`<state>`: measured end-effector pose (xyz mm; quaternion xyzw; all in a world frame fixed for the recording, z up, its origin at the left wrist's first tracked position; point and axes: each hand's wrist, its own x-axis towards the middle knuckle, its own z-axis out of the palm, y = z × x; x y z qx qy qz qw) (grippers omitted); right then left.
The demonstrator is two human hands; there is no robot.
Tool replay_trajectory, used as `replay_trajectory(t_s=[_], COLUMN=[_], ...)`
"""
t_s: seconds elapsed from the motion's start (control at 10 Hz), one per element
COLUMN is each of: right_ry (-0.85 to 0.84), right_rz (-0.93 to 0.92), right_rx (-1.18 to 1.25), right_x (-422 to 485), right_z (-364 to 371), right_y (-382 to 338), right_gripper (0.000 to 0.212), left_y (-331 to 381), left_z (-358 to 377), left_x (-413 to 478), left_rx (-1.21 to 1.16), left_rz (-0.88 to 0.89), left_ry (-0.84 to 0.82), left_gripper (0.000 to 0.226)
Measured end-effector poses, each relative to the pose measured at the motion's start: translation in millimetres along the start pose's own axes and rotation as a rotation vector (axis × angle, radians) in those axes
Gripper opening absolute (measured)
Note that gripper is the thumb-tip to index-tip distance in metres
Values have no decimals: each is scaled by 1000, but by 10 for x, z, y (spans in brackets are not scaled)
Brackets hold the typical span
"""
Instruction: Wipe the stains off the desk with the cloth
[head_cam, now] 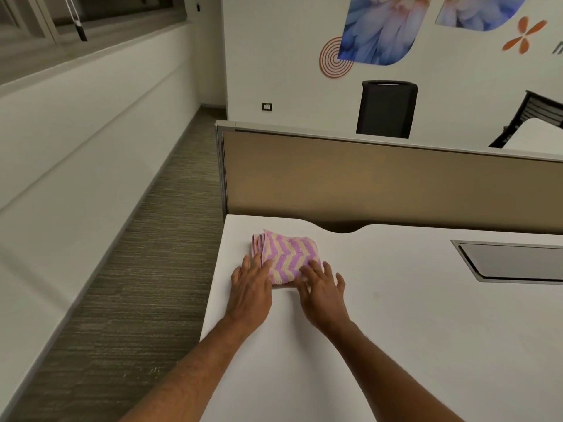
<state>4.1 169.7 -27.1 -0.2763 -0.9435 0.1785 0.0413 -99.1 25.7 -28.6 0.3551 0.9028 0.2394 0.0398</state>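
A folded cloth [289, 255] with purple and cream zigzag stripes lies flat near the far left corner of the white desk [396, 315]. My left hand [251, 284] lies flat with straight fingers touching the cloth's near left edge. My right hand [323, 287] rests with spread fingers on the cloth's near right corner. Neither hand curls around the cloth. No stains show clearly on the desk surface.
A tan partition panel [380, 181] stands along the desk's far edge. A grey cable hatch [511, 261] is set into the desk at the right. The desk's left edge drops to carpeted floor [137, 269]. Black chairs [387, 109] stand beyond the partition.
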Motion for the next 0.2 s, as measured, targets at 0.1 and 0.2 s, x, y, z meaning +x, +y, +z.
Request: replay_trajectory(t_s=[0.1, 0.2], right_ry=[1, 86], right_rz=[-10, -15], right_rx=[7, 46], right_x=[-105, -252], right_z=[-105, -223], right_y=[-14, -17], right_gripper=[53, 55], left_y=[66, 198], left_z=[-68, -121], left_x=[-99, -229], left_rx=[-35, -56], left_rz=[17, 22], left_ry=[52, 134], left_gripper=[53, 59])
